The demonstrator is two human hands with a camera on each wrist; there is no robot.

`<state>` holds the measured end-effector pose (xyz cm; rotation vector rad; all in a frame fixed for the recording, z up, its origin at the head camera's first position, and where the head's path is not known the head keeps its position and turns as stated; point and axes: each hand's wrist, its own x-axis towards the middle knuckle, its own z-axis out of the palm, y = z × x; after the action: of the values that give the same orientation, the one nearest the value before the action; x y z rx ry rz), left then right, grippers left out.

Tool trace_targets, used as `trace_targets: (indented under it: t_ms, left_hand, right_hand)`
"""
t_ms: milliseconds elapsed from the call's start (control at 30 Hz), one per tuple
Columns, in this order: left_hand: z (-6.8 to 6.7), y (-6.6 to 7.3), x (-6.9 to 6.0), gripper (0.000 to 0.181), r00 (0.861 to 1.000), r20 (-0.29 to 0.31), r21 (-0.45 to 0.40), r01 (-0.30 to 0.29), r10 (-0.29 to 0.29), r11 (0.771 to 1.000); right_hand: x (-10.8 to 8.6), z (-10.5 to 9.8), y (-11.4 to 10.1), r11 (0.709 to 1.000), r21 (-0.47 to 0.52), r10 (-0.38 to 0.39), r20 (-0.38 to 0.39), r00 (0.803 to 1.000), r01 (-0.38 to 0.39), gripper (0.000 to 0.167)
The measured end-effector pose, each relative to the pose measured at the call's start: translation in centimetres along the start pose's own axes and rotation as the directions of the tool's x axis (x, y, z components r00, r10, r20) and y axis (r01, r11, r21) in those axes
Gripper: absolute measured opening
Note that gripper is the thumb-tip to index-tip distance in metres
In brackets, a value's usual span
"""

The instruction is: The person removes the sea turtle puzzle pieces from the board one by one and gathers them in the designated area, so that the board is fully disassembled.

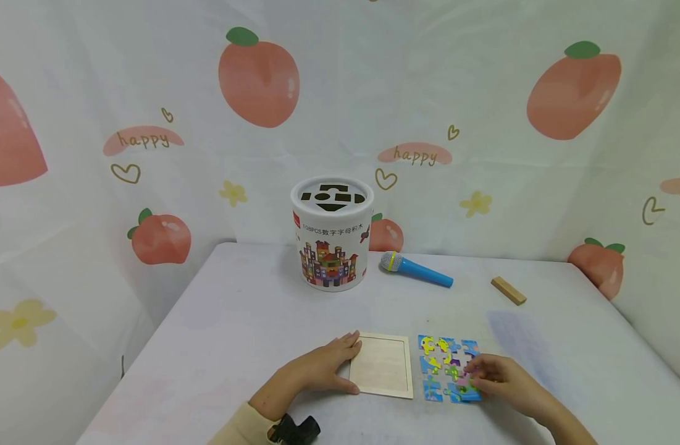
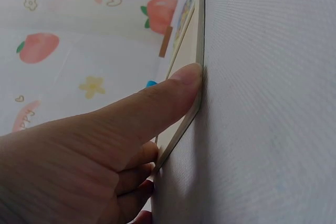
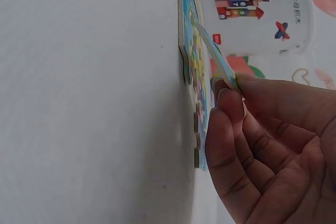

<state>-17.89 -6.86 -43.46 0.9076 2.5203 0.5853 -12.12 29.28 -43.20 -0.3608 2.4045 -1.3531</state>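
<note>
A shallow square wooden puzzle tray point(image 1: 381, 364) lies on the table, its recess bare. My left hand point(image 1: 331, 364) holds it at the left side, fingers by the upper left corner, thumb by the lower left one. In the left wrist view the thumb point(image 2: 181, 82) sits on the tray's rim. Just right of the tray, a colourful jigsaw puzzle point(image 1: 436, 371) lies assembled on the table, with gaps toward its right side. Over its right edge my right hand point(image 1: 498, 377) pinches a puzzle piece point(image 3: 218, 56), seen tilted and nearly edge-on in the right wrist view.
Behind stands a white block bucket point(image 1: 333, 247) with shaped holes in its lid. A blue toy microphone point(image 1: 423, 272) lies beside it, and a small wooden block point(image 1: 508, 290) farther right. A peach-patterned curtain point(image 1: 340, 93) hangs behind the table.
</note>
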Motion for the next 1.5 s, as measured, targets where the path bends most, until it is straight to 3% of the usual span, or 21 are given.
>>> trace_targets:
  t_ms: [200, 933, 1500]
  left_hand:
    - [-0.1, 0.1, 0.0, 0.087, 1.000, -0.003, 0.005, -0.005, 0.005, 1.000]
    - [0.2, 0.0, -0.1, 0.087, 1.000, -0.003, 0.016, 0.001, -0.001, 1.000]
    - [0.2, 0.0, 0.1, 0.088, 1.000, 0.008, 0.019, -0.009, 0.008, 1.000]
  right_hand:
    - [-0.5, -0.4, 0.5, 1.000, 0.002, -0.027, -0.014, 1.000, 0.027, 0.025]
    - [-1.6, -1.5, 2.0, 0.993, 0.057, 0.103, -0.009, 0.995, -0.102, 0.032]
    - [-1.9, -1.1, 2.4, 0.993, -0.076, 0.080, -0.099, 0.992, -0.088, 0.030]
